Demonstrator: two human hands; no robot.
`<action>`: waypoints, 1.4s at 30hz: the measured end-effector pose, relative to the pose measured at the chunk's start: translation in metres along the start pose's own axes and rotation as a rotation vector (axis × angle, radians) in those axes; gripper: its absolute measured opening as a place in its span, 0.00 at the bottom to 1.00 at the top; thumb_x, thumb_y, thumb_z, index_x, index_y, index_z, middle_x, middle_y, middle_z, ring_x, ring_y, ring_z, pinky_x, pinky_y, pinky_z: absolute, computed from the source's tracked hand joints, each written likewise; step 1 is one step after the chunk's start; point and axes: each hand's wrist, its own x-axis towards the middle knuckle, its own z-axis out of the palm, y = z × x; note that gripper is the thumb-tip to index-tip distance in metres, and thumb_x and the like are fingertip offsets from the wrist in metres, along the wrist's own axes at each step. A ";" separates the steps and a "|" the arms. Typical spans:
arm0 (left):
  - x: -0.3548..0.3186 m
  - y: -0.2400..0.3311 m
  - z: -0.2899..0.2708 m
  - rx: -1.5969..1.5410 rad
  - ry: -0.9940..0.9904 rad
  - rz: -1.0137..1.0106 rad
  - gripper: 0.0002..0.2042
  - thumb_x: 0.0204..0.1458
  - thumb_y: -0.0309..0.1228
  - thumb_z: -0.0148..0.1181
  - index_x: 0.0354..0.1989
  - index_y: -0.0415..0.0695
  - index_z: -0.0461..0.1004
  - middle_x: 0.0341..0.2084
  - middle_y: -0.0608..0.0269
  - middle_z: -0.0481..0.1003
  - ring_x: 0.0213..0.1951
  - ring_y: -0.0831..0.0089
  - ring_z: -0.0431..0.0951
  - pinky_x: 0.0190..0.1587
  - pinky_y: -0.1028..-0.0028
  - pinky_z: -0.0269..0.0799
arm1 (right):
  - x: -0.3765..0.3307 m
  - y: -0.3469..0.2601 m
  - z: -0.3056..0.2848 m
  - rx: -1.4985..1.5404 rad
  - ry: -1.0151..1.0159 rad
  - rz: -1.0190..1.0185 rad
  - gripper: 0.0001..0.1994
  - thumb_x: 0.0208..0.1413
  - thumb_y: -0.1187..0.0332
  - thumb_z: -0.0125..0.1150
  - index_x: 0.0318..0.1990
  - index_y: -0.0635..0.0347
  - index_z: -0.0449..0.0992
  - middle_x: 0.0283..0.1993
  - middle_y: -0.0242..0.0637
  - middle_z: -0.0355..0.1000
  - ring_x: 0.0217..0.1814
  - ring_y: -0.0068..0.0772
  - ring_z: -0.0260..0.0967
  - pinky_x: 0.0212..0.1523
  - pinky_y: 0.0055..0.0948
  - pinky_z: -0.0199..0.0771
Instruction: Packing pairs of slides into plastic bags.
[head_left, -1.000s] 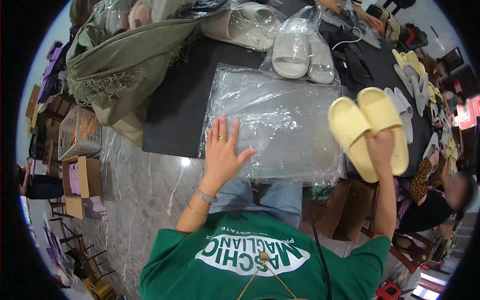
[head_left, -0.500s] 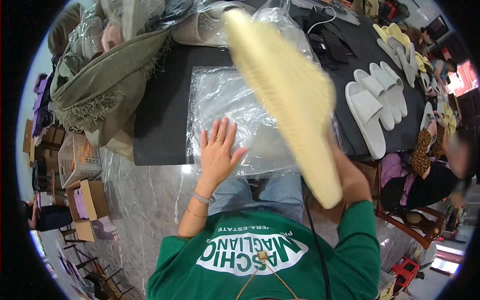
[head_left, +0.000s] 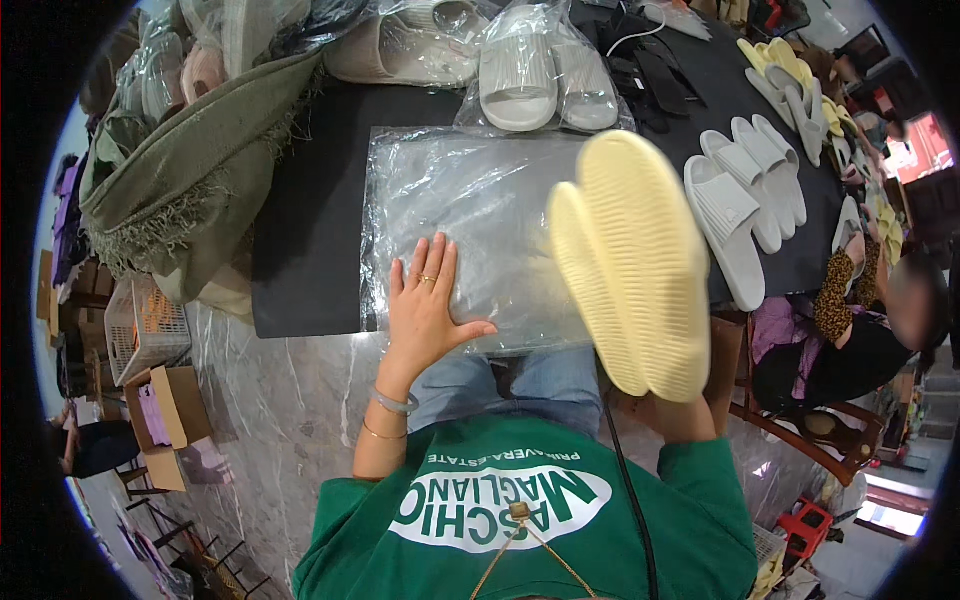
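Note:
My left hand (head_left: 425, 310) lies flat with fingers spread on clear plastic bags (head_left: 490, 200) on the black tabletop. A pair of pale yellow slide slippers (head_left: 640, 270) is held up over the bags' right side, ribbed soles facing up. My right forearm (head_left: 688, 420) reaches in behind them; the slippers hide my right hand, which is holding them. The slippers' right edge is smeared by motion.
Bagged light slippers (head_left: 520, 80) lie along the far edge. Grey slides (head_left: 728, 220) stand in a row at right, yellow ones (head_left: 775, 60) beyond. An olive fringed cloth (head_left: 190, 190) drapes over the left side. A person (head_left: 825, 350) sits at right.
The yellow slippers have come down and right and turned, so both soles now show side by side. My left hand has stayed flat on the bags.

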 end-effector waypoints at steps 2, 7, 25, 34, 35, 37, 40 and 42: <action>-0.001 -0.001 -0.001 -0.006 0.019 0.013 0.57 0.30 0.69 0.59 0.67 0.40 0.55 0.68 0.54 0.53 0.68 0.54 0.51 0.66 0.48 0.43 | -0.028 0.007 -0.021 0.019 0.014 -0.005 0.18 0.64 0.57 0.47 0.49 0.64 0.73 0.46 0.39 0.76 0.43 0.40 0.74 0.39 0.35 0.74; -0.001 -0.002 0.000 -0.001 0.016 0.007 0.57 0.29 0.68 0.60 0.67 0.41 0.55 0.68 0.55 0.52 0.69 0.55 0.51 0.66 0.48 0.44 | -0.015 0.008 -0.020 0.075 0.054 -0.034 0.18 0.64 0.57 0.47 0.50 0.63 0.72 0.47 0.39 0.75 0.44 0.40 0.73 0.41 0.35 0.74; 0.014 -0.003 -0.020 -0.287 0.144 -0.103 0.29 0.52 0.44 0.60 0.58 0.39 0.66 0.60 0.49 0.63 0.60 0.52 0.64 0.61 0.56 0.57 | 0.068 -0.014 0.035 0.271 0.036 -0.194 0.20 0.65 0.55 0.46 0.54 0.61 0.69 0.52 0.38 0.71 0.49 0.40 0.70 0.46 0.36 0.72; 0.132 -0.104 -0.029 -0.460 0.268 -0.573 0.20 0.57 0.44 0.56 0.38 0.35 0.78 0.23 0.55 0.76 0.29 0.59 0.76 0.38 0.65 0.71 | 0.054 -0.012 0.037 0.354 0.043 -0.257 0.20 0.65 0.54 0.45 0.55 0.59 0.67 0.54 0.38 0.69 0.52 0.40 0.68 0.48 0.36 0.71; 0.140 -0.108 -0.026 -0.461 0.271 -0.567 0.20 0.57 0.44 0.56 0.38 0.35 0.78 0.23 0.55 0.76 0.29 0.59 0.76 0.38 0.65 0.71 | 0.057 -0.014 0.042 0.365 0.053 -0.270 0.20 0.65 0.54 0.45 0.56 0.59 0.67 0.54 0.38 0.69 0.52 0.40 0.68 0.48 0.36 0.71; 0.148 -0.117 -0.022 -0.766 0.194 -0.625 0.23 0.56 0.49 0.57 0.31 0.35 0.78 0.15 0.63 0.71 0.20 0.70 0.71 0.28 0.69 0.69 | 0.057 -0.015 0.044 0.385 0.069 -0.294 0.21 0.65 0.54 0.45 0.56 0.59 0.67 0.55 0.38 0.69 0.53 0.40 0.68 0.49 0.36 0.71; 0.152 -0.123 -0.028 -1.014 -0.083 -0.649 0.24 0.56 0.50 0.57 0.26 0.36 0.76 0.14 0.68 0.69 0.20 0.80 0.68 0.23 0.76 0.64 | 0.048 -0.011 0.038 0.418 0.117 -0.325 0.21 0.65 0.54 0.45 0.57 0.59 0.67 0.56 0.38 0.68 0.54 0.40 0.67 0.50 0.37 0.71; 0.150 -0.118 -0.030 -1.101 -0.069 -0.654 0.19 0.56 0.47 0.59 0.31 0.40 0.76 0.17 0.74 0.68 0.18 0.85 0.62 0.22 0.83 0.57 | 0.050 -0.014 0.037 0.442 0.140 -0.343 0.21 0.65 0.54 0.45 0.57 0.58 0.66 0.56 0.38 0.68 0.54 0.40 0.67 0.50 0.37 0.70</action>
